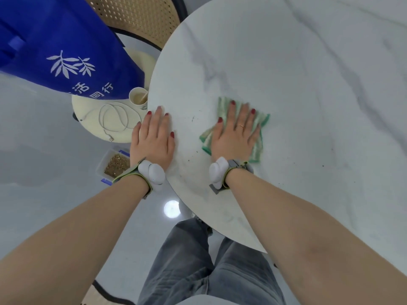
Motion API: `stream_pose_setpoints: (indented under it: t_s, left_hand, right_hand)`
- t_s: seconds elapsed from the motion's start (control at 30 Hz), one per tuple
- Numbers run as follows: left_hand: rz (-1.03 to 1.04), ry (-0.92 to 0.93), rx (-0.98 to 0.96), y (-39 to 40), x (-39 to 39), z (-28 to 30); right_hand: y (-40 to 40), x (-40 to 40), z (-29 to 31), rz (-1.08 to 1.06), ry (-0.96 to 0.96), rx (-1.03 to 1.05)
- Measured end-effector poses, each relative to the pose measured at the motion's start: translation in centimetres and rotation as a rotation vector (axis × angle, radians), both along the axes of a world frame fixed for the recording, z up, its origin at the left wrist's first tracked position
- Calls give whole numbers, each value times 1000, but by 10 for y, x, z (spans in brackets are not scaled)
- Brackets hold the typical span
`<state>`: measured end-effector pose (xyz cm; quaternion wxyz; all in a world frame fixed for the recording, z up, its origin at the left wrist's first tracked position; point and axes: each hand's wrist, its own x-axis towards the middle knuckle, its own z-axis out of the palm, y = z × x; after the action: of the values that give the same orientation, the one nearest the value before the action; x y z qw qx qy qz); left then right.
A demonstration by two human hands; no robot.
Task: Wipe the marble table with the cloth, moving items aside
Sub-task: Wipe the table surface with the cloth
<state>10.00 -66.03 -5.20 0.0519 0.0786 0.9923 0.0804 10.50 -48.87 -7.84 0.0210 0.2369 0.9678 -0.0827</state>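
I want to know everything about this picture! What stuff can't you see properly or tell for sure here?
All from the head view:
- The marble table: its far and right parts are cut off by the picture edges.
- The cloth: its middle is hidden under the right hand.
- The blue bag: its top is cut off, and its print only partly shows.
- The cup: its bottom is hidden behind the table edge.
- The tray: the left hand and wrist cover one end.

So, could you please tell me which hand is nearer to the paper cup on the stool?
Left. The left hand lies flat at the marble table's edge, just right of the paper cup; the right hand presses the green cloth farther right.
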Motion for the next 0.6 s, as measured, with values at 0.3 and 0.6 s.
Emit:
stream_pose_setpoints:
  t_s: [0.3,0.6]
  left_hand:
    - [46,-23,12,-9,0,-2]
    - [157,-55,2,-28,20,-9]
  right_hand:
    - [11,-46,0,-60,-71,-4]
    - [-35,-64,4,478,-28,41]
